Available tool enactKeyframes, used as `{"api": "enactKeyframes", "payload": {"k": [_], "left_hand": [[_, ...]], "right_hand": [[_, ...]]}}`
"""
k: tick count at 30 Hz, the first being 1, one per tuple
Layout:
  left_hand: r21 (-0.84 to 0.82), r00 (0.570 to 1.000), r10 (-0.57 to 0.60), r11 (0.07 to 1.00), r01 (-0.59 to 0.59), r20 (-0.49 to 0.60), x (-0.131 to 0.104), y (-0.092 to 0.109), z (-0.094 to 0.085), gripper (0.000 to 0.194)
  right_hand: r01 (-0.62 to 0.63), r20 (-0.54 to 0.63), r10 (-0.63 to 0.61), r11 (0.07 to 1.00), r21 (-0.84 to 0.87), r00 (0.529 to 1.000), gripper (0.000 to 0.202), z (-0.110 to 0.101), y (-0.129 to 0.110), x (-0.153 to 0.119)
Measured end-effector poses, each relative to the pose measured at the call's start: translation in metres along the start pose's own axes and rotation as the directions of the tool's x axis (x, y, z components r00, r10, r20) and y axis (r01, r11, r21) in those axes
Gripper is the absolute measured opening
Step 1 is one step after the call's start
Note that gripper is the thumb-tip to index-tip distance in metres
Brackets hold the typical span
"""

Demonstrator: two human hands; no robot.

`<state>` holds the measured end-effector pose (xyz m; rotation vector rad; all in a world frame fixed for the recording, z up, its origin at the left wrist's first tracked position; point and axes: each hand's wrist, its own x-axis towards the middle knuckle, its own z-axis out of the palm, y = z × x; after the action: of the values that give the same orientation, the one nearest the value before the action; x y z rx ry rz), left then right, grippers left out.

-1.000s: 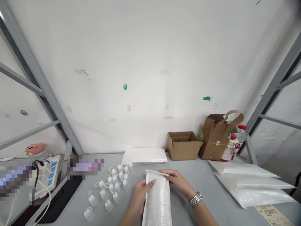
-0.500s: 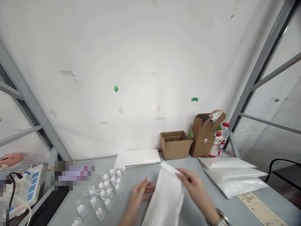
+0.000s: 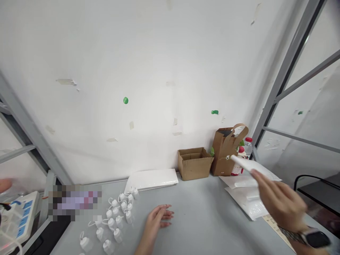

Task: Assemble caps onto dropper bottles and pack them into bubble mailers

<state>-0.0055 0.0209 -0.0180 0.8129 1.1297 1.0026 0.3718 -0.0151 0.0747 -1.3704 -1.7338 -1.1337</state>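
Observation:
My right hand (image 3: 281, 202), with a watch on its wrist, grips a white padded envelope (image 3: 253, 167) by its edge and holds it above a stack of similar white envelopes (image 3: 245, 203) at the right of the grey table (image 3: 196, 216). Near the table's middle, my left hand (image 3: 158, 219) holds nothing, its fingers apart and slightly curled. To its left stand several small white capped bottles (image 3: 112, 223) with loops. A flat white pile of envelopes (image 3: 151, 179) lies against the wall.
An open cardboard box (image 3: 196, 168) and a brown paper bag (image 3: 224, 156) stand at the back, beside a red-capped bottle (image 3: 248, 145). A printed paper strip (image 3: 275, 226) lies under my right arm. A white power strip (image 3: 28, 216) is at far left.
My right hand has carried the white envelope from the middle of the table to above the right stack. My left hand stays near the middle. The view has shifted slightly to the right.

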Motion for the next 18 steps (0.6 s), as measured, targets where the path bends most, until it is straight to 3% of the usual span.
{"api": "enactKeyframes", "payload": {"k": [2, 4, 7, 10, 12, 14, 18], "left_hand": [[0.004, 1.000, 0.012, 1.000, -0.012, 0.005, 0.001, -0.001, -0.001, 0.059], [0.003, 1.000, 0.019, 1.000, -0.019, 0.015, 0.002, -0.002, -0.002, 0.059], [-0.011, 1.000, 0.028, 1.000, -0.028, 0.010, 0.003, -0.004, -0.003, 0.059], [-0.018, 0.999, 0.044, 0.999, -0.044, -0.014, 0.003, -0.006, -0.002, 0.058], [-0.020, 0.998, 0.059, 0.998, -0.060, -0.018, 0.003, -0.007, -0.001, 0.057], [-0.016, 0.997, 0.073, 0.997, -0.074, -0.027, 0.002, -0.006, 0.001, 0.057], [0.000, 0.992, 0.105, 0.994, -0.105, -0.067, 0.000, -0.004, 0.002, 0.059]], "right_hand": [[0.206, 0.151, -0.196, 0.977, -0.052, 0.969, 0.031, 0.028, -0.004, -0.006], [0.263, 0.269, -0.247, 0.965, -0.024, 0.931, 0.033, 0.056, -0.007, -0.019], [0.219, 0.387, -0.211, 0.975, 0.023, 0.898, 0.032, 0.085, -0.011, -0.038], [0.096, 0.375, -0.076, 0.995, -0.033, 0.924, 0.027, 0.093, -0.027, -0.039], [-0.005, 0.319, 0.030, 0.997, -0.081, 0.947, 0.023, 0.092, -0.050, -0.030], [-0.036, 0.286, 0.038, 0.999, -0.009, 0.957, 0.024, 0.091, -0.085, -0.018], [0.056, 0.343, -0.203, 0.917, 0.395, 0.917, 0.025, 0.102, -0.169, 0.005]]}}
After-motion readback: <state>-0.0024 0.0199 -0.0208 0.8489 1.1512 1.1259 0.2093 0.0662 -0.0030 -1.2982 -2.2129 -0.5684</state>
